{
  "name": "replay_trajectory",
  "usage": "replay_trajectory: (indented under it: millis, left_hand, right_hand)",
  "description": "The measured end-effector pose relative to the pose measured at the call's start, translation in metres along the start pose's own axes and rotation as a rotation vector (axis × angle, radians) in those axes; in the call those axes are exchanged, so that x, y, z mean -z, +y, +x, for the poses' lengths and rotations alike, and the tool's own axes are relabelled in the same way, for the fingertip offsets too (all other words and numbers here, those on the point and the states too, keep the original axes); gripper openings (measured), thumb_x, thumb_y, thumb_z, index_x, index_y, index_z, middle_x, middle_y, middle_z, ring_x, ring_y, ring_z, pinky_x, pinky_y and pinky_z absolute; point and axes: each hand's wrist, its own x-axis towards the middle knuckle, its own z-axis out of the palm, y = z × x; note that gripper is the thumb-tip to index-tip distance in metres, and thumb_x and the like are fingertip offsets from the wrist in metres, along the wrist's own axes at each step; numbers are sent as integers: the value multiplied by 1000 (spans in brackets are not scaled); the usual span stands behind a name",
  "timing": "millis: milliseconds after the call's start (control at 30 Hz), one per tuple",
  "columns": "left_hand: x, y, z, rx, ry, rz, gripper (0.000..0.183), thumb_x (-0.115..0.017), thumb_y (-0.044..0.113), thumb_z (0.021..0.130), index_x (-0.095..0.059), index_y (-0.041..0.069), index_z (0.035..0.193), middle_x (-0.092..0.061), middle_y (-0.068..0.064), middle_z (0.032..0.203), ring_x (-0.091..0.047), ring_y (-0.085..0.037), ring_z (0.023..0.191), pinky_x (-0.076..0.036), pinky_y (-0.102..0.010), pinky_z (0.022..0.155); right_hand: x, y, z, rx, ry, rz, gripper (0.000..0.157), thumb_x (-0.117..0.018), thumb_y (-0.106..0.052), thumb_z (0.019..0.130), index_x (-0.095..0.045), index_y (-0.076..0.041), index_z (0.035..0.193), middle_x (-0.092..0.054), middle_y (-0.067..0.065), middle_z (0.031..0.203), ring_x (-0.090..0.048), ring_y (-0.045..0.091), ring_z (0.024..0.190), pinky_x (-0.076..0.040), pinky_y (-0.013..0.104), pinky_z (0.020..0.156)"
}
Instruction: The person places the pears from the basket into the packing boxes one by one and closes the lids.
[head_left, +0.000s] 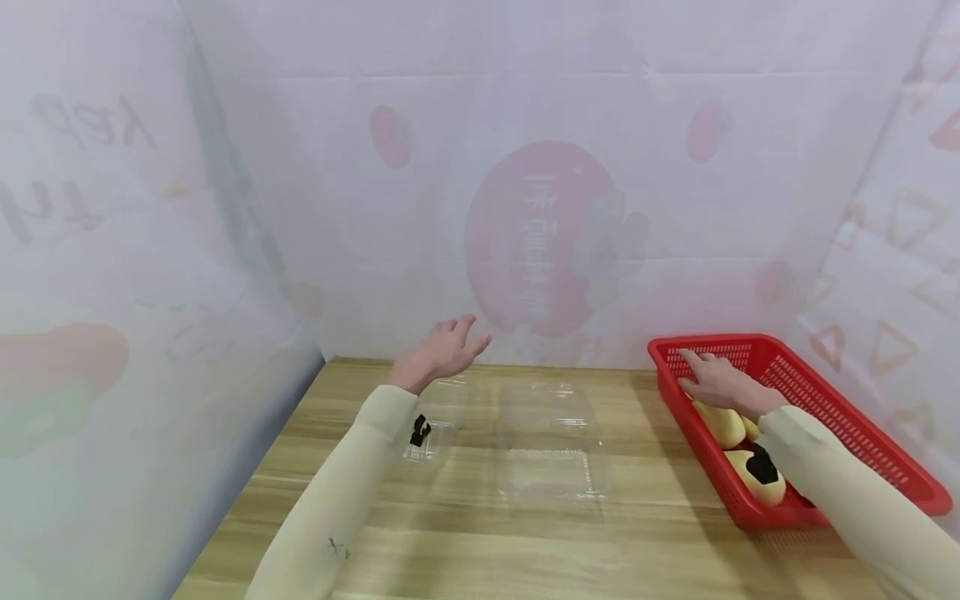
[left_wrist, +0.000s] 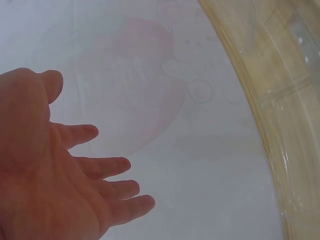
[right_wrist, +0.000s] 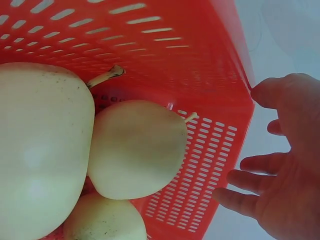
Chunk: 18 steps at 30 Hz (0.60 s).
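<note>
My left hand (head_left: 441,350) is raised over the back of the table, fingers spread and holding nothing; the left wrist view shows its bare palm (left_wrist: 55,180). Below it lies a small clear plastic container (head_left: 431,446), partly hidden by the sleeve. My right hand (head_left: 720,383) hovers over the left side of a red plastic basket (head_left: 862,421), with fingers extended and nothing held. Inside the basket are pale yellow pears: a large pear (right_wrist: 40,150), a middle pear (right_wrist: 137,150) and a smaller pear (right_wrist: 107,220), partly cut off by the frame.
A larger clear plastic container (head_left: 551,471) with its lid raised stands mid-table on the wood-grain tabletop (head_left: 465,542). A printed white curtain (head_left: 337,208) closes off the back and both sides. The basket's perforated walls rise around the pears.
</note>
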Motion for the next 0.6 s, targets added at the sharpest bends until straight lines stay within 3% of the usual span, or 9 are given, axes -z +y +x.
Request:
replay_trajectory:
  millis: [233,600]
  left_hand:
    - [-16,10,1,-41,38,-21,72,-30,58,102,-21,12,156,-29,-19,159,-25,-35,148,-24,-51,120]
    - [-33,20,-8,-85,40,-96,69,-34,52,103,-22,9,156,-29,-18,159,-26,-34,148,-25,-50,119]
  right_hand:
    - [-1,11,-4,-10,-6,21,72,-61,-28,93,-29,6,148,-38,43,140,-35,62,127,-31,75,99]
    - [-8,24,-7,-19,-45,17,74,-64,-32,92,-32,11,145,-41,44,136,-38,62,125,-37,73,97]
